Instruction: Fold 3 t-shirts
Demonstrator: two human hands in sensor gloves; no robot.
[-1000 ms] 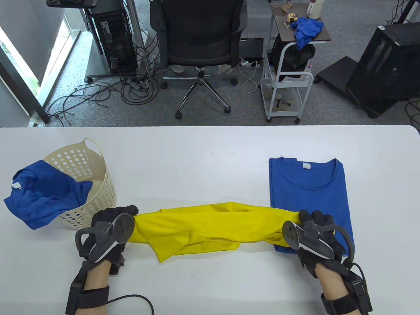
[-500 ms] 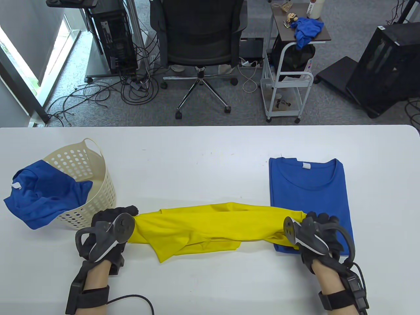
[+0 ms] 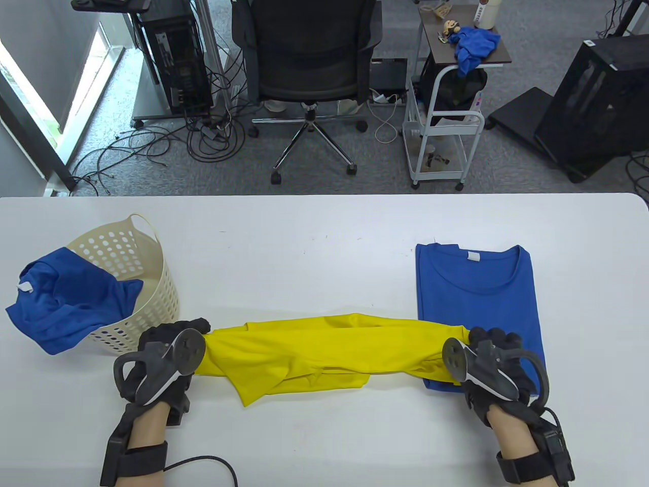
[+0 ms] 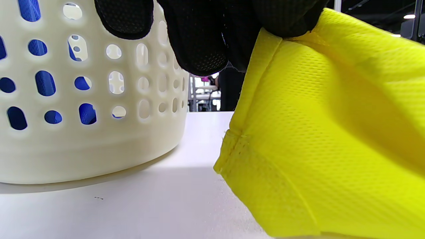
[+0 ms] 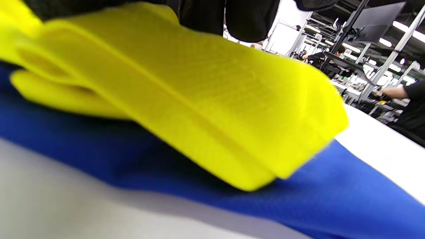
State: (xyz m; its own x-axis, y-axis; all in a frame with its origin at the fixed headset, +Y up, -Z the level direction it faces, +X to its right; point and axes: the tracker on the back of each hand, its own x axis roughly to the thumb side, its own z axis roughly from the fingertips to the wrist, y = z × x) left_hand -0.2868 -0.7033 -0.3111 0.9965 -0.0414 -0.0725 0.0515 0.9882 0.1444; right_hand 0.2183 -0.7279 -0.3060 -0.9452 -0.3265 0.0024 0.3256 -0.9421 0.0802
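So the yellow t-shirt (image 3: 309, 355) is stretched across the table's near edge, left hand (image 3: 162, 355) and right hand (image 3: 489, 362) each pinching an end, probably to pull it flat. Its right end overlaps the folded blue t-shirt (image 3: 476, 299); another blue t-shirt (image 3: 66, 299) hangs from the laundry basket (image 3: 152, 284).

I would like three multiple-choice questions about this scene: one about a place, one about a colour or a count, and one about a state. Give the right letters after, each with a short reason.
1. Where does the folded blue t-shirt lie?
A. in the basket
B. on the table's right side
C. on the chair

2. What colour is the shirt held by both hands?
A. yellow
B. red
C. white

3. How is the yellow t-shirt now?
A. neatly folded
B. stretched out between the hands
C. hanging from the basket

Answers: B, it lies flat by the right hand. A, the left hand and the right hand grip yellow cloth. B, each hand holds one end.
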